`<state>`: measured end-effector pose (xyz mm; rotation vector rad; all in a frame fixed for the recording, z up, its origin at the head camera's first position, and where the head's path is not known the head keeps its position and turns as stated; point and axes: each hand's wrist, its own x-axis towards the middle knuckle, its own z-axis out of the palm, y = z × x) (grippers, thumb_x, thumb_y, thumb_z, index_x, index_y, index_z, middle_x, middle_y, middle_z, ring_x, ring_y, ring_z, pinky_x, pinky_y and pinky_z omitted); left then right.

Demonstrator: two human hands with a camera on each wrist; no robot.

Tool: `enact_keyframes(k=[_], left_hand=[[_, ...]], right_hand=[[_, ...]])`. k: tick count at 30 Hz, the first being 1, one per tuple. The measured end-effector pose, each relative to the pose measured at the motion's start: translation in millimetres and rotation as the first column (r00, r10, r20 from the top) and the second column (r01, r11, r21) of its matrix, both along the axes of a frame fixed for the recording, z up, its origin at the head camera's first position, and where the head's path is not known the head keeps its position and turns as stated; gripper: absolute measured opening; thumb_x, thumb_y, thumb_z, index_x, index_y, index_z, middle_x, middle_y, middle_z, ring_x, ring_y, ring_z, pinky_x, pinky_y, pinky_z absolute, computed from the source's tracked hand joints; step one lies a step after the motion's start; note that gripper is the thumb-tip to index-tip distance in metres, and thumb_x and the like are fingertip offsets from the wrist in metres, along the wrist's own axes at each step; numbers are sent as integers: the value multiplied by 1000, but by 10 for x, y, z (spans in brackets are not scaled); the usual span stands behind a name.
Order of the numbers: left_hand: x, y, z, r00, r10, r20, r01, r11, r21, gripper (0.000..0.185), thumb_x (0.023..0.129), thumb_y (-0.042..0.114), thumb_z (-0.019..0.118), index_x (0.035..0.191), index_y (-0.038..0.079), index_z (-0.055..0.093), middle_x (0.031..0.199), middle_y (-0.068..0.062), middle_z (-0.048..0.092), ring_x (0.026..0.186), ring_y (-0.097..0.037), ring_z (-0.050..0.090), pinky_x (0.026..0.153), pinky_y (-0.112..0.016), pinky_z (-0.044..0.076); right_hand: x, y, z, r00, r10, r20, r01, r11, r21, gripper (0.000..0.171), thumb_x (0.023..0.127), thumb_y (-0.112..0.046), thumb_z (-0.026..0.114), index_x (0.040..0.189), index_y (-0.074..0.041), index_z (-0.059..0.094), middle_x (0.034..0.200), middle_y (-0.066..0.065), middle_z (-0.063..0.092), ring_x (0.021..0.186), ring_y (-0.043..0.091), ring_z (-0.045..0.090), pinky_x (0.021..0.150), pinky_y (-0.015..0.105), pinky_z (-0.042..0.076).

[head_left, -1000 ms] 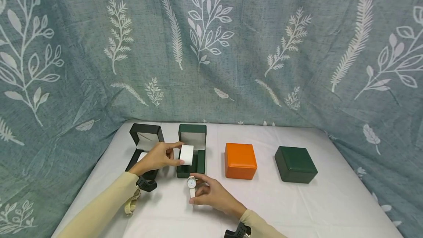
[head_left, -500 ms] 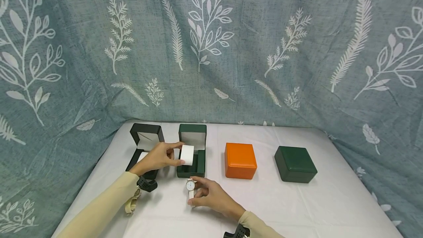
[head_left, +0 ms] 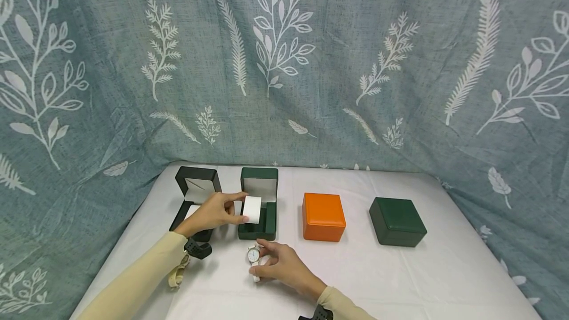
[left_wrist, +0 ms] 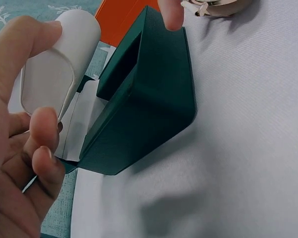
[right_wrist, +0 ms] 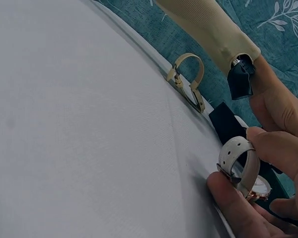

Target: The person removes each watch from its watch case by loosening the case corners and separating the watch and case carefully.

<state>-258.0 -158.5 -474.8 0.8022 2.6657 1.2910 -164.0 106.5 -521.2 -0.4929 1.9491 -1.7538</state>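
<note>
The right hand (head_left: 284,263) pinches the white watch (head_left: 253,255) just in front of the open box (head_left: 257,236); too slack a pinch could drop it on the cloth (head_left: 355,280). Farther off, the left hand (head_left: 218,210) grips the cushion (head_left: 252,210), whose smooth sides could slip; the watch's closed strap (right_wrist: 233,151) might snag on it.

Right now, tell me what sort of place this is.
Probably an indoor tabletop workspace, perhaps staged for filming: a white-covered table, a leaf-patterned cloth hung behind it, and an open green box spaced apart from an orange box.
</note>
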Motion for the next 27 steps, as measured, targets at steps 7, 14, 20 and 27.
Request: enact_keyframes(k=[7, 14, 20, 27], left_hand=[[13, 5, -15, 1000, -8, 6, 8, 1000, 6, 81, 86, 44, 84, 149, 3, 54, 64, 0, 59, 52, -8, 46, 51, -26, 41], [14, 6, -25, 1000, 2, 21, -2, 1000, -7, 81, 85, 45, 84, 150, 6, 54, 63, 1, 60, 51, -8, 46, 51, -25, 40], [13, 11, -28, 1000, -12, -1, 12, 1000, -2, 80, 86, 43, 84, 149, 4, 54, 62, 2, 58, 50, -8, 45, 50, -26, 40], [12, 19, -54, 1000, -10, 5, 10, 1000, 2, 79, 86, 43, 84, 149, 4, 55, 64, 1, 59, 51, -9, 46, 51, -26, 41]], right_hand=[[5, -22, 7, 999, -31, -15, 32, 999, 43, 77, 86, -21, 87, 151, -4, 50, 121, 10, 64, 68, 25, 74, 64, 36, 60], [45, -42, 29, 998, -57, 17, 56, 998, 38, 70, 86, -17, 87, 147, -6, 55, 123, 9, 65, 65, 28, 73, 59, 39, 60], [84, -55, 34, 996, -71, 47, 70, 997, 26, 68, 86, -15, 86, 146, -7, 55, 124, 9, 65, 68, 32, 75, 62, 40, 60], [100, -56, 18, 996, -70, 55, 71, 997, -9, 68, 87, -13, 85, 146, -6, 54, 125, 12, 63, 69, 32, 74, 63, 42, 60]])
